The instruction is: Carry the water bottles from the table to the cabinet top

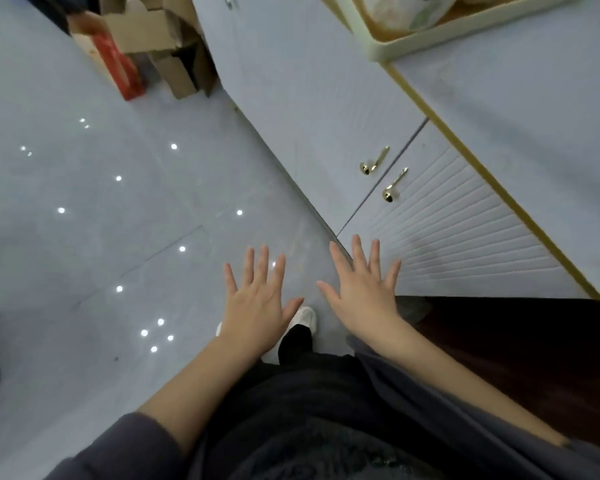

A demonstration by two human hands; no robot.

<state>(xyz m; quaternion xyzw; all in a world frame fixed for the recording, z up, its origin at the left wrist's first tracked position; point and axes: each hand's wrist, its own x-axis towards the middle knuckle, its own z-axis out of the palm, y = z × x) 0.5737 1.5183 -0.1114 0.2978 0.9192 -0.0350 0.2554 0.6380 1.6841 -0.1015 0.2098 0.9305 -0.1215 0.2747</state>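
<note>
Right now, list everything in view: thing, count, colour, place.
cabinet: one, white, right of centre, doors shut
cabinet top: one, white with gold edge, upper right
door handles: two, gold, side by side on the doors
tray: one, cream, on the cabinet top, top edge
container: one, white and green, in the tray, cropped
cardboard boxes: several, brown, on the floor, top left
red box: one, beside the cardboard
floor: glossy pale grey tiles, left
dark surface: one, brown, lower right
shoe: one, white, below the hands
left hand: open, fingers spread, empty
right hand: open, fingers spread, empty
</note>
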